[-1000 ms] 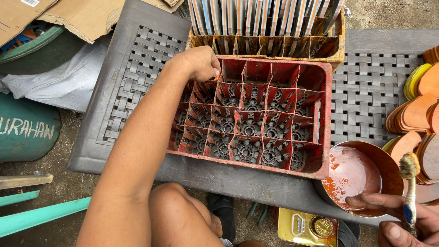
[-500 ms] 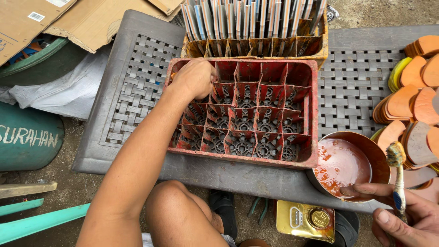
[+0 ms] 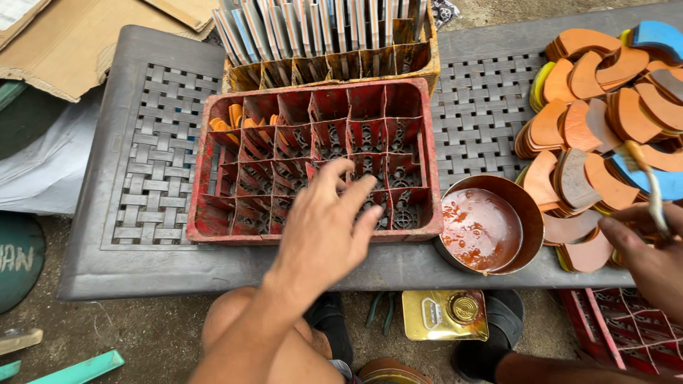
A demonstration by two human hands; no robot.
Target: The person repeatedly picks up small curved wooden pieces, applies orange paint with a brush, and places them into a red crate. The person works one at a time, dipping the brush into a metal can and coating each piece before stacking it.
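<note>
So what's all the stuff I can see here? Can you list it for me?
table: one, grey woven-pattern plastic, under everything
red crate: one, divided into compartments, centre of table
orange pieces in crate: a few, in the far-left compartments
yellow crate: one, behind the red crate, holding upright flat slats
slats: many, grey and bluish, standing in rows
bowl: one, metal, holding orange-brown liquid, right of the red crate
curved pieces: many, mostly orange, some blue or yellow, stacked at right
tin can: one, gold, on the ground below the table
cardboard: brown, top left
left hand: open, over the red crate's near side
right hand: holding a brush, far right
</note>
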